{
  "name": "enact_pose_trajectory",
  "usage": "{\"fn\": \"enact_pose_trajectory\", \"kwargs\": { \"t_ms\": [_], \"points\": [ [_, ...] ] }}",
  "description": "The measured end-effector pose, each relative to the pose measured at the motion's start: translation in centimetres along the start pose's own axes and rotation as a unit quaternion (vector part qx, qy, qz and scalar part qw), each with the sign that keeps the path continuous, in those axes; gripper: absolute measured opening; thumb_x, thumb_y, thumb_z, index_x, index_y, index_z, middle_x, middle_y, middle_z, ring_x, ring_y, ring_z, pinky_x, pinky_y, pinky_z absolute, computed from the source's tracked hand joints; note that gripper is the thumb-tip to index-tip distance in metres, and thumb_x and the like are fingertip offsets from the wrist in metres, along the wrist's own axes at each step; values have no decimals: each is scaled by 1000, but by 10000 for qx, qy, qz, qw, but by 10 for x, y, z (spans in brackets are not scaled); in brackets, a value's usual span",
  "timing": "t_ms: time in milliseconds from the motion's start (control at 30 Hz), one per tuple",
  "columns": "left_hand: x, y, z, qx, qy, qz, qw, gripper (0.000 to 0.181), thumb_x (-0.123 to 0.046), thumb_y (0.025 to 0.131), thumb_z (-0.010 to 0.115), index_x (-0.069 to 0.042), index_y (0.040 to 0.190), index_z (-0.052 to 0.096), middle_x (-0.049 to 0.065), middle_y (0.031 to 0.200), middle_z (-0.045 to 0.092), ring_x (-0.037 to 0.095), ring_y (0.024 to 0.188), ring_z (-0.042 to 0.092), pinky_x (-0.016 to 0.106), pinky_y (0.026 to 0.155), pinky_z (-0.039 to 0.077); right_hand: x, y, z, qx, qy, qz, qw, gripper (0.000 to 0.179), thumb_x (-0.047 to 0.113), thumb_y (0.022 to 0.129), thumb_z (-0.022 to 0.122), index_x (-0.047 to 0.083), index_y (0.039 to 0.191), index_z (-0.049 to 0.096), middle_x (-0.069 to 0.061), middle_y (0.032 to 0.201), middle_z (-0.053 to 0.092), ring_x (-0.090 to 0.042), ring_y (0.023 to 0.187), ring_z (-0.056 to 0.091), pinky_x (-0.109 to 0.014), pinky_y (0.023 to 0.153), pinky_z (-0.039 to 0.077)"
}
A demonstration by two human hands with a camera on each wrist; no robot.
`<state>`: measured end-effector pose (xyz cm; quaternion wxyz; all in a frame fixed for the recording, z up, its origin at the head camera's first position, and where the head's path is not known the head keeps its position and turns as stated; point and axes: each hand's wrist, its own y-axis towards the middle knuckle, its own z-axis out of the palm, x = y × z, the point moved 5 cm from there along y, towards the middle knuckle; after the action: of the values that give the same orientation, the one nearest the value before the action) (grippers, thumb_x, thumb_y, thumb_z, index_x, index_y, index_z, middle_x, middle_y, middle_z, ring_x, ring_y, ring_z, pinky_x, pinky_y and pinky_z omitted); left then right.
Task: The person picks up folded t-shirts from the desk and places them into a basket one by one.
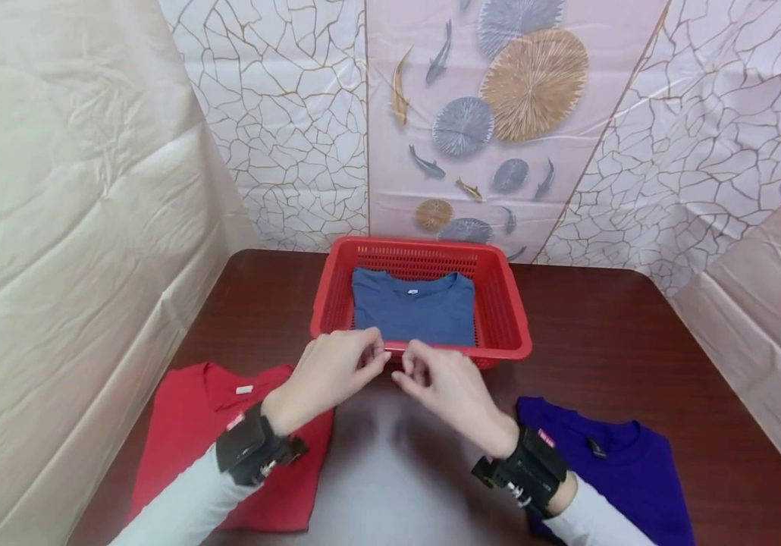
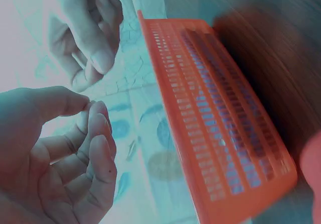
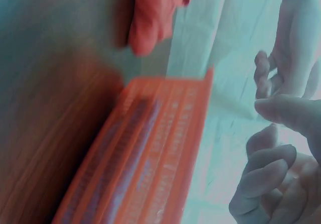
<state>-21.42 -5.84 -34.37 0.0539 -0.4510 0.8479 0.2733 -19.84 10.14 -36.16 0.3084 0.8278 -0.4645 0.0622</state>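
Left hand point(image 1: 336, 368) pinches nothing visible, right hand point(image 1: 455, 381) curls loosely, empty, by the red basket point(image 1: 498, 311), whose blue shirt point(image 1: 414, 315) seems folded to fit flat inside.

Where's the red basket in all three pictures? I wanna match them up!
Head: the red basket is in the middle.
Left wrist: right of centre, reaching the bottom edge.
Right wrist: left of centre, reaching the bottom edge.
Shared landmark: the left hand and right hand, close together.

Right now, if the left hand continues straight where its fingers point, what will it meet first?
Most likely the right hand, close in front of the left hand, though exact depth is unclear.
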Motion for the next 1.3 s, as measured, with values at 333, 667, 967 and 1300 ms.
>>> {"fn": "enact_pose_trajectory", "kwargs": {
  "t_ms": [333,667,967,1300],
  "points": [
    [35,-76,-10,-249,1021,-948,9899,17,-30,77,69,-22,78,53,-12,56,43,3,42,34,21,37,33,40,-26,44,271,-312,-198,9989,20,33,80,67,25,75,50,13,58,54,1,47,41,-21,38,33],
    [111,-149,-39,-973,1440,-1879,9667,9,-25,80,64,-18,79,58,-3,63,57,17,49,48,34,35,35,46,-38,88,1091,-905,-500,9886,35,37,82,65,13,108,65,-1,100,62,-14,89,57,-32,63,54],
    [174,-193,-63,-716,1279,-3026,9418,25,-23,85,61,-6,103,61,18,87,62,38,80,58,58,57,45,46,-31,119,2552,-632,91,9648,64,49,89,51,3,133,48,-25,145,33,-37,134,23,-45,103,39],
    [205,-218,-58,554,904,-4192,9017,51,-40,89,53,5,112,49,23,83,61,40,67,56,51,49,44,65,-18,134,1988,-585,-424,9774,43,45,87,57,6,101,67,-8,101,52,-18,91,42,-31,81,42]
  ]
}}
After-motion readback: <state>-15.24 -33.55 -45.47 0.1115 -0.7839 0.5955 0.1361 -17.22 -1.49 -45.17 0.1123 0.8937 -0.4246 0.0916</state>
